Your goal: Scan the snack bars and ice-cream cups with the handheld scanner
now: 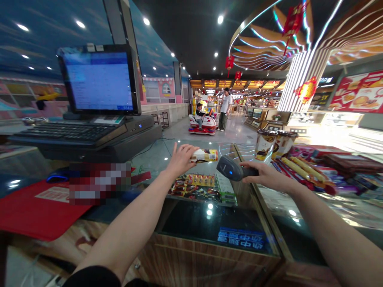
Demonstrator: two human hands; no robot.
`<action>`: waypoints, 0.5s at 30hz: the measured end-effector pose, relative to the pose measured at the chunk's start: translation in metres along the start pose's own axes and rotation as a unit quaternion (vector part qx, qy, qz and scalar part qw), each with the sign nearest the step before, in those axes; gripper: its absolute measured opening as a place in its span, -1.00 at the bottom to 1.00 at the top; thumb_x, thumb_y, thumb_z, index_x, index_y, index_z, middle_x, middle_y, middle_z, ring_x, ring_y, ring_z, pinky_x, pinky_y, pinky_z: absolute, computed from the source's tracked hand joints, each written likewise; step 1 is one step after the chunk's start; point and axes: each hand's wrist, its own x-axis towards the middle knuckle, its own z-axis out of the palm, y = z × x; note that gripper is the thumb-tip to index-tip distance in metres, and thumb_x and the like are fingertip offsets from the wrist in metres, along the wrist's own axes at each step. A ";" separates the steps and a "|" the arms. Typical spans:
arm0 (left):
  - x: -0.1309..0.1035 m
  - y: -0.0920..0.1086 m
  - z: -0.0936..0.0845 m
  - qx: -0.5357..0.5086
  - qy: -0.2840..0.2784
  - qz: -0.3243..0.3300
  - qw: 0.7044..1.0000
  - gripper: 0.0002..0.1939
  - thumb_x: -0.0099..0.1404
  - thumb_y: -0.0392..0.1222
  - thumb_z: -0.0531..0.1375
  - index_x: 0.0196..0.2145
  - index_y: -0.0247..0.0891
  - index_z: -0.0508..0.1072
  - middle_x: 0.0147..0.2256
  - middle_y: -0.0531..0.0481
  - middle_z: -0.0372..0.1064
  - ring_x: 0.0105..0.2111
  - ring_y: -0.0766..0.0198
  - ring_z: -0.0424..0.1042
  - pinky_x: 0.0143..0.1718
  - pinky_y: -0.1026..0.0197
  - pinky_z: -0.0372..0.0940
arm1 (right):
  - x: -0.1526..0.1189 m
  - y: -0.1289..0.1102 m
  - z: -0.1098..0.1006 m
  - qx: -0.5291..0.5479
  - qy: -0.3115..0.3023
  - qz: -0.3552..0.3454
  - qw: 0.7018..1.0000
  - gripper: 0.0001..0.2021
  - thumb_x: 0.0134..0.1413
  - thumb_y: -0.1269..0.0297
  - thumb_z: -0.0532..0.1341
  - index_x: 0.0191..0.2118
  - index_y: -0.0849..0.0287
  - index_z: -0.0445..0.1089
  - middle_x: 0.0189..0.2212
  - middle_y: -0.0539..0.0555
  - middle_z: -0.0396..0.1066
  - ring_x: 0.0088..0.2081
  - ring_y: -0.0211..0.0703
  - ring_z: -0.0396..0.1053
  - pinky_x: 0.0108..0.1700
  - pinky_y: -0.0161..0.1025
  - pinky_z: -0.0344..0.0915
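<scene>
My left hand (182, 158) is closed around one end of a small cylindrical snack package (206, 155), white and yellow with a barcode on its side. The package lies sideways above the glass counter. In my right hand (266, 174) is a dark handheld barcode scanner (231, 168), gripped by its handle, with a blue light lit on top. Its head points left toward the package, with a small gap between them. Beneath both hands, packaged goods (200, 186) show in or on the glass counter; I cannot tell which.
A point-of-sale monitor (100, 81) and keyboard (68, 131) stand at left, behind a red mat (36, 211) and a mouse (61, 174). Two cups (265, 144) and several snack packs (308, 171) sit at right. A person (225, 107) stands beyond the counter near a ride-on car (202, 123).
</scene>
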 end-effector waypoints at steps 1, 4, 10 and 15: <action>0.000 0.000 0.000 0.000 0.004 0.001 1.000 -0.31 0.15 -0.17 0.30 0.23 -0.03 0.24 0.16 -0.10 0.30 0.21 -0.05 0.17 0.33 -0.38 -0.28 | 0.000 0.000 0.000 -0.001 -0.007 -0.003 1.000 -0.46 0.00 0.03 0.30 0.12 0.08 0.36 -0.07 0.08 0.48 -0.05 0.06 0.41 0.02 0.01 0.33; 0.000 0.001 0.000 0.001 0.013 0.002 1.000 -0.30 0.16 -0.18 0.30 0.23 -0.01 0.23 0.16 -0.09 0.30 0.21 -0.05 0.17 0.32 -0.39 -0.28 | 0.000 -0.001 0.001 -0.003 -0.020 -0.016 1.000 -0.46 0.01 0.03 0.30 0.12 0.09 0.35 -0.06 0.08 0.48 -0.03 0.05 0.41 0.06 0.00 0.30; 0.000 0.002 -0.002 0.002 0.022 -0.005 1.000 -0.33 0.16 -0.21 0.28 0.22 -0.04 0.24 0.15 -0.11 0.30 0.22 -0.05 0.16 0.32 -0.40 -0.29 | -0.001 -0.007 0.001 -0.004 -0.033 -0.005 0.999 -0.46 0.02 0.02 0.29 0.11 0.11 0.36 -0.04 0.09 0.48 0.00 0.08 0.40 0.07 -0.01 0.28; 0.001 0.001 0.000 0.002 0.017 -0.007 1.000 -0.33 0.17 -0.21 0.27 0.23 -0.06 0.24 0.17 -0.11 0.29 0.23 -0.04 0.14 0.33 -0.38 -0.31 | -0.003 -0.010 0.000 -0.005 -0.028 0.005 1.000 -0.45 -0.01 -0.02 0.29 0.10 0.09 0.37 -0.06 0.09 0.48 -0.03 0.09 0.40 0.03 0.00 0.31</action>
